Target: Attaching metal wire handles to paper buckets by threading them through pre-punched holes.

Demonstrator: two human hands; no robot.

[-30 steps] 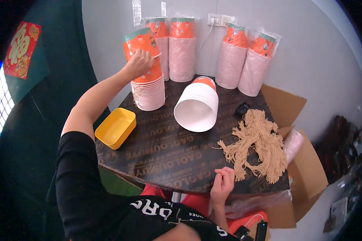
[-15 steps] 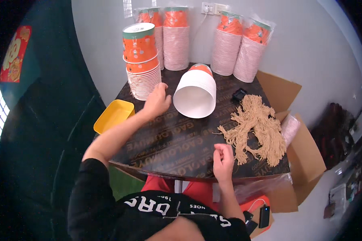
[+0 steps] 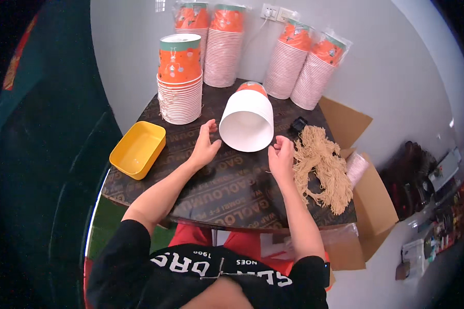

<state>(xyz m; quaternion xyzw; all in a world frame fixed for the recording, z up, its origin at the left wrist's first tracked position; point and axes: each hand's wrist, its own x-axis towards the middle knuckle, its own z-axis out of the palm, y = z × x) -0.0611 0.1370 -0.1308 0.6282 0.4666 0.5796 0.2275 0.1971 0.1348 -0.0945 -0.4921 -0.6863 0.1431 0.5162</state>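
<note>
A nested stack of white paper buckets (image 3: 246,123) lies on its side mid-table, open mouths facing me and an orange base at the far end. My left hand (image 3: 206,147) is just left of its mouth, thumb and fingers apart, holding nothing. At the mouth's lower right, my right hand (image 3: 281,157) has its fingers curled together; what they hold, if anything, is hidden. Close beside that hand lies a loose bundle of tan twine (image 3: 322,172). An upside-down stack of orange paper buckets (image 3: 180,77) stands at the left, thin brown strands along its side.
A yellow plastic bin (image 3: 139,149) sits at the table's left edge. Several bagged bucket stacks (image 3: 223,51) stand along the back. A small black object (image 3: 298,123) lies behind the twine. An open cardboard box (image 3: 374,201) is right of the dark printed table (image 3: 227,198).
My left hand has left the standing stack and opened, nearer me. The stack's top bucket now sits lower, fully nested. My right hand has moved forward to the lying buckets.
</note>
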